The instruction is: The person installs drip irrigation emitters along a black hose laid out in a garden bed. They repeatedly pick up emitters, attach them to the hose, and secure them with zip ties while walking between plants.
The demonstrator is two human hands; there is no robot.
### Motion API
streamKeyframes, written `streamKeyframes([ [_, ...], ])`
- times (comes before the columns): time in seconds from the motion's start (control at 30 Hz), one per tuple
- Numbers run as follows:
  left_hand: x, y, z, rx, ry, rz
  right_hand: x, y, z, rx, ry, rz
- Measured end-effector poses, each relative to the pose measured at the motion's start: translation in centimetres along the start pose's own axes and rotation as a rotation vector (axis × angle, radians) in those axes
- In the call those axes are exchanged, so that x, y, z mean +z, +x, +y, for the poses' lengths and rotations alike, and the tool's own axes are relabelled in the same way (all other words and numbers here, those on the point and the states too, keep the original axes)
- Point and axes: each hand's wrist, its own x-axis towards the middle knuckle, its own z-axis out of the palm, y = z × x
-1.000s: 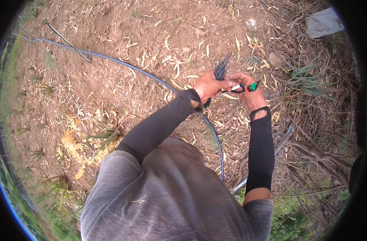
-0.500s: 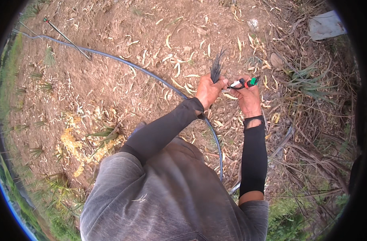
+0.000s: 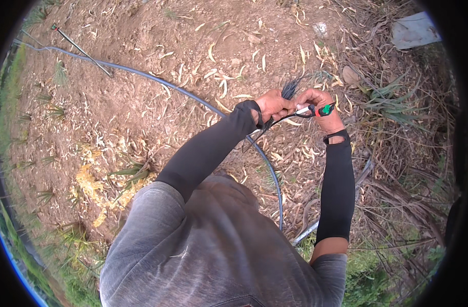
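shifted right now: left hand [image 3: 269,104], pinching a dark bristly bundle [image 3: 290,90], and right hand [image 3: 331,122]. i see its fingers curled by a green-and-red fitting [image 3: 325,110]; whether pinching, can't tell.

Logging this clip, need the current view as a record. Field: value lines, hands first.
left hand: closed around a bundle of thin dark strands
right hand: fingers bent toward a small white connector; exact grip hidden
at right palm: green, red and black fitting, apparently a micro-sprinkler head
ground: brown soil with scattered dry leaves
hose: blue-grey, curving from upper left, passing under the left forearm
upper left: thin rod with red-green tip
right: spiky plant
upper right: pale grey slab, material unclear
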Motion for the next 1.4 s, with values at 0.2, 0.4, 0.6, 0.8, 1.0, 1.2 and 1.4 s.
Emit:
streamKeyframes([
  [0.2,-0.1,0.1,-0.6,-0.01,-0.107,0.015,-1.0,1.2,-0.4,0.039,-0.18,-0.161],
  [0.4,0.5,-3.0,-1.6,0.19,-0.095,0.248,0.5,-0.8,-0.3,0.078,-0.185,-0.137],
  [0.6,2.3,-5.9,-1.7,0.288,0.1,0.301,0.5,-0.7,-0.5,0.037,-0.21,-0.21],
  [0.8,2.9,-5.2,-1.8,0.34,0.061,0.287,0.1,-0.2,-2.2,0.189,-0.279,-0.221],
  [1.0,2.0,-4.2,-2.0,0.155,-0.037,0.205,0.5,-0.7,-1.3,0.129,-0.107,-0.136],
  [1.2,1.5,-2.0,-0.9,-0.016,0.027,0.139,0.8,0.2,-1.5,0.184,-0.085,-0.063],
  [1.4,0.9,-3.2,-1.0,0.066,0.021,0.129,0.7,-2.6,0.9,0.137,0.347,0.056],
])
